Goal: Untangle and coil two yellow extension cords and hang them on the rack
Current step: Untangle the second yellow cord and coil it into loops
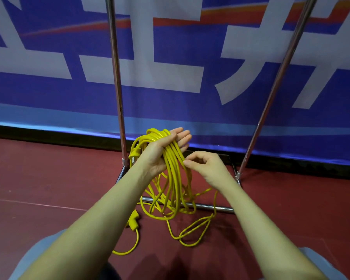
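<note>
Several loops of a yellow extension cord [173, 178] lie draped over the upturned palm of my left hand [162, 150], whose fingers are stretched out; a plug hangs just behind that wrist. The loops hang down to the red floor. My right hand [206, 166] is close on the right with curled fingers, its thumb and forefinger pinching the outermost strand of the coil. More yellow cord [196, 229] lies loose and tangled on the floor below, with a yellow socket end [133, 219] near my left forearm. The chrome rack [117, 77] stands right behind the coil.
The rack's second upright [281, 77] leans away to the right, and its base bar [212, 208] crosses the floor under the hanging loops. A blue banner [170, 47] with large white characters fills the background. Red floor [49, 178] spreads to the left.
</note>
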`<state>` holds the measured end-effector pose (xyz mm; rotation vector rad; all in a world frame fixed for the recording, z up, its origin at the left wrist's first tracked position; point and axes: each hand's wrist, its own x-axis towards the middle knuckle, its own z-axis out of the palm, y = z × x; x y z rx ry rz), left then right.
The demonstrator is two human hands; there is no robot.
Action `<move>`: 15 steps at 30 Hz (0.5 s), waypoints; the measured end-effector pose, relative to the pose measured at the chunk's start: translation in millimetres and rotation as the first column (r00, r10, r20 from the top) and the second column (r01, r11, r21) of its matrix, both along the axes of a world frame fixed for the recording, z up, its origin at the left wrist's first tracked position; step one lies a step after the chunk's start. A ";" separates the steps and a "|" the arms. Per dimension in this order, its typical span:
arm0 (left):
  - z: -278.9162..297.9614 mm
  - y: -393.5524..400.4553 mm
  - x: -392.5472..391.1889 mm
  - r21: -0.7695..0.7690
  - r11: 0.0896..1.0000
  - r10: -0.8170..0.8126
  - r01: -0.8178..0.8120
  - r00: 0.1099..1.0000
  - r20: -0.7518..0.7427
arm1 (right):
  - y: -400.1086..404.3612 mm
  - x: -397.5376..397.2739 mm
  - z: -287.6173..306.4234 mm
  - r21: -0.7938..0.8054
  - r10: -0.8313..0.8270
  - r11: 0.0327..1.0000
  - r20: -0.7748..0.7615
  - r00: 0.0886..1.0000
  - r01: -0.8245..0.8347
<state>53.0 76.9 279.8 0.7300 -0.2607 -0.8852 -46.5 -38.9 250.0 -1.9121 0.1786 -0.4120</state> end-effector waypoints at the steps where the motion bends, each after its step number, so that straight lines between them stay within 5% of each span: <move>1: 0.0 -0.2 0.8 0.002 1.000 0.010 -0.010 1.000 0.002 | -0.1 -0.4 1.2 0.029 -0.003 1.000 0.021 1.000 0.002; 7: -3.4 -6.2 6.2 0.013 0.997 0.079 -0.078 0.994 -0.078 | -1.3 -2.7 21.3 0.102 0.060 0.992 0.161 0.985 -0.077; 15: 3.4 -6.3 9.6 -0.036 0.986 0.147 -0.160 0.960 -0.238 | -5.9 -16.4 33.1 0.386 0.090 0.905 0.244 0.966 -0.181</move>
